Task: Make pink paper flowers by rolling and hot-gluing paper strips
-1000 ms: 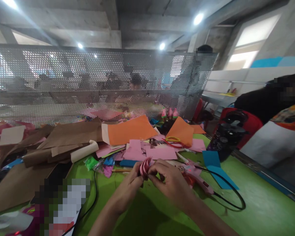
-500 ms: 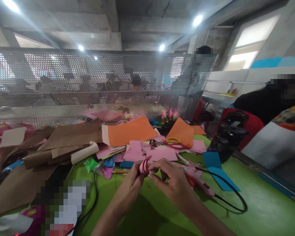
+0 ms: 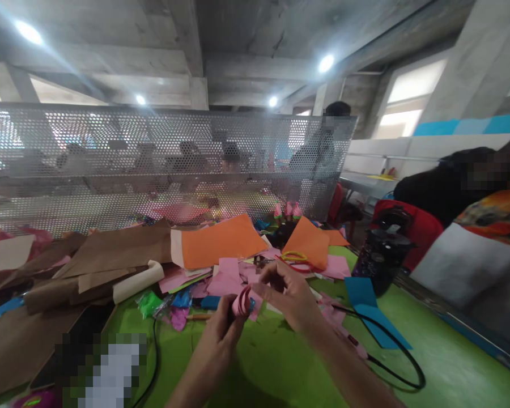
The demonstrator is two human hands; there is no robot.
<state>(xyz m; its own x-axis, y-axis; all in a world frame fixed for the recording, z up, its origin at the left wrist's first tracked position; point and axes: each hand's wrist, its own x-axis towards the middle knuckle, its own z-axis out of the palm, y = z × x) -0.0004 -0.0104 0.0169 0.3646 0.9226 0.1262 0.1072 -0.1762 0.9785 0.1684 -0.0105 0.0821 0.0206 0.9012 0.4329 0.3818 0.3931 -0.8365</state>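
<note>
A curled pink paper piece [image 3: 240, 305], with several layered edges and a bit of blue at its right side, is pinched between the thumb and fingers of my left hand [image 3: 221, 328]. My right hand [image 3: 287, 294] is up and to the right of it, fingers bent and thumb tip at the piece's upper edge. Whether anything small is between those right fingertips cannot be made out. To the right of my right hand lies a pink glue gun [image 3: 352, 340] with a black cord, partly hidden by my forearm.
Pink paper [image 3: 228, 275], orange sheets [image 3: 221, 242] and scissors with red and yellow handles [image 3: 295, 259] lie behind my hands. Brown paper [image 3: 123, 243] is piled left. Blue paper [image 3: 378, 317] and a dark tumbler [image 3: 380, 255] stand right. A perforated metal screen [image 3: 165, 164] closes the back.
My right hand has lifted slightly off the curled pink paper, up and away from my left fingers. My left hand still holds it, a little lower in view. The camera has tilted upward.
</note>
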